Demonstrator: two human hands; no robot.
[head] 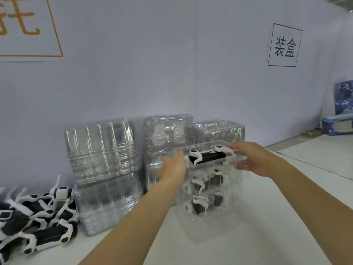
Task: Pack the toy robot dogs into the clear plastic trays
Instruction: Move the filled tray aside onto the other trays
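Observation:
A clear plastic tray (202, 148) with a black-and-white toy robot dog (207, 155) in it sits on top of a stack of filled trays (205, 196) in the middle of the white table. My left hand (174, 166) grips the top tray's left end and my right hand (254, 159) grips its right end. Two more dogs show through the stacked trays below. A heap of loose toy dogs (36, 217) lies at the left edge of the table.
Stacks of empty clear trays (103, 150) stand against the white wall behind and to the left, with more (215, 131) behind the filled stack. Blue printed boxes (338, 121) are at the far right. A sign with characters hangs on the wall.

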